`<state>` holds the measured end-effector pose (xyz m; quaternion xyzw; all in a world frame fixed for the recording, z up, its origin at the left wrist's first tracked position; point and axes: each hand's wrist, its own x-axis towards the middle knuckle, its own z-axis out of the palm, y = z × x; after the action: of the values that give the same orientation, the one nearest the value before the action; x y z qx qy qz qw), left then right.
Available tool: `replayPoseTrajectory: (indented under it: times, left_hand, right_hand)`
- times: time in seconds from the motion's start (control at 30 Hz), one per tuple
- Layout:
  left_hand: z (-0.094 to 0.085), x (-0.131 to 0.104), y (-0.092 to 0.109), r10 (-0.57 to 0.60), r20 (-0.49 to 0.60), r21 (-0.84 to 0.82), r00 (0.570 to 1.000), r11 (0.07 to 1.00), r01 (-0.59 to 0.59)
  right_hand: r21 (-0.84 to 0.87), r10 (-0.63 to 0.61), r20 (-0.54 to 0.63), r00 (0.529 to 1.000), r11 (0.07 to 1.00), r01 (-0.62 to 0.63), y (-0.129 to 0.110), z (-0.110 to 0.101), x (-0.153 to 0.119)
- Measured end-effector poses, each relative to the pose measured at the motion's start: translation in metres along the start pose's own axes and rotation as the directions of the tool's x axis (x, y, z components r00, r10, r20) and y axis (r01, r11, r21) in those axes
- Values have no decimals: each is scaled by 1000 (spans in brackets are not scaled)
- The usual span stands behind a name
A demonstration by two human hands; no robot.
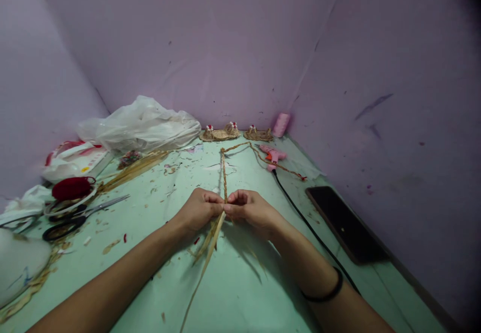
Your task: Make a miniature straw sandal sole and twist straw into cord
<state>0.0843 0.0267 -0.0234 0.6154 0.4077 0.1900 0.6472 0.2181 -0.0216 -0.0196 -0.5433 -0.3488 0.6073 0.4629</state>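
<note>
Both my hands meet at the middle of the green table, pinching a braided straw cord (224,173). My left hand (200,208) has its thumb and fingers closed on the cord's near end. From the other side my right hand (250,208) pinches the same spot, fingertips almost touching the left ones. Loose straw strands (215,235) hang out below the fingers toward me, one of them long and thin. Beyond the hands the finished braid runs away, bends, and crosses to the right over a pink glue gun (273,155), ending in a red tip.
Black-handled scissors (84,216), a dark red roll (73,188) and a straw bundle (131,172) lie left. A white plastic bag (141,122) and small woven slippers (221,133) sit by the wall. Right are a pink thread spool (281,124), black cable (304,220) and phone (345,224).
</note>
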Motion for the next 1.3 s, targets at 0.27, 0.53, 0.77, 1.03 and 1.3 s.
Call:
replayPoseTrajectory:
  times: [0.27, 0.53, 0.77, 1.03, 1.3]
  left_hand:
    - [-6, 1, -1, 96, 52, 287, 994, 952, -107]
    - [-12, -11, 19, 30, 18, 728, 999, 685, -34]
    - [31, -39, 11, 237, -145, 875, 961, 484, 13]
    - [12, -28, 20, 191, -146, 692, 971, 721, -38]
    - [0, -6, 11, -314, 122, -66, 941, 944, 324]
  right_hand:
    - [-78, 228, 57, 972, 972, -223, 3, -3, 5]
    - [-121, 168, -42, 985, 978, -172, 10, 0, 7]
    - [-23, 148, -36, 988, 989, -149, 14, 5, 4]
    - [-60, 133, 72, 988, 990, -129, 10, 0, 3]
    - [-56, 91, 159, 983, 995, -83, 11, -6, 4]
